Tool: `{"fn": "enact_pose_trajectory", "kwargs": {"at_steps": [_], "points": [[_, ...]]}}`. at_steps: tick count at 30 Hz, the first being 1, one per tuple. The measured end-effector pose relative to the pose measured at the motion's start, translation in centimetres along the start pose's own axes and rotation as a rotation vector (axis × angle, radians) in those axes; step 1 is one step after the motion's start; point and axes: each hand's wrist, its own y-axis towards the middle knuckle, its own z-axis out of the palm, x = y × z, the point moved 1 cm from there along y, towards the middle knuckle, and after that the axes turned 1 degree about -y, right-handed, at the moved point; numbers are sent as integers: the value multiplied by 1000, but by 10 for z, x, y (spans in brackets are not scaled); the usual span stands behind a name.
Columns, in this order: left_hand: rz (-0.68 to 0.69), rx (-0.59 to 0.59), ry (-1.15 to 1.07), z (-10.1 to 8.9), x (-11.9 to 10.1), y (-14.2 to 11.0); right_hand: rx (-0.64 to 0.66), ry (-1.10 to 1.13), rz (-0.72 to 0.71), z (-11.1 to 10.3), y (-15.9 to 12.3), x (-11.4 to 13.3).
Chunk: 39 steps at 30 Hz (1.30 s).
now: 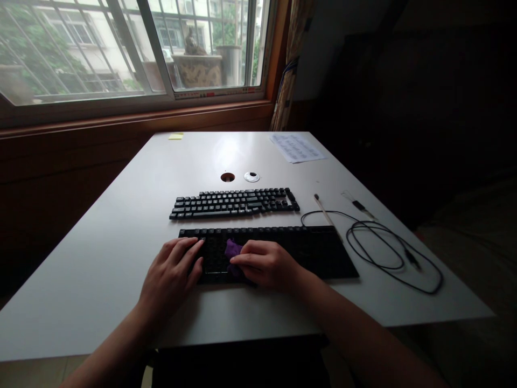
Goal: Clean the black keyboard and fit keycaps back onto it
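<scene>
A black keyboard base (315, 253) lies flat near the front of the table, with most of its keycaps off and a row of caps along its far edge. My left hand (173, 264) rests on its left end, fingers stretched out and apart, palm down. Pinched in my right hand (266, 263) is a purple cloth (232, 249), pressed against the bare key area just right of my left hand. Parts of the cloth and of the base are hidden under my right hand. Behind the base, loose black keycaps (226, 203) stand in rows, laid out like a keyboard.
A thin brush (323, 210) leans across the base's right end. The keyboard's black cable (355, 242) coils at the right, near a small wire tool (358, 206). Farther back are a cable hole (228, 177), its round cover (252, 177), printed paper (299, 148) and a yellow note (176, 136).
</scene>
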Motion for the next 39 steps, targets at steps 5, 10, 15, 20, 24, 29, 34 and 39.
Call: {"fn": "enact_pose_trajectory", "kwargs": {"at_steps": [5,10,15,20,24,29,34,39], "points": [[-6,11,7,2,1,1,-20,-7,-7,-1,1,1],[-39,32,-1,3,2,0,-9,-10,-2,1,0,0],[-40,22,-9,2,2,0,-14,-12,-3,1,0,0],[-35,20,-11,1,1,2,-12,-15,-5,-1,1,1],[-28,19,-10,0,1,3,-6,-16,-1,0,1,0],[-24,24,2,-1,1,3,-10,-18,-4,0,1,1],[-14,13,3,-2,0,4,-9,-19,1,-1,2,2],[-22,36,-5,-1,1,2,2,-16,4,-1,2,1]]}}
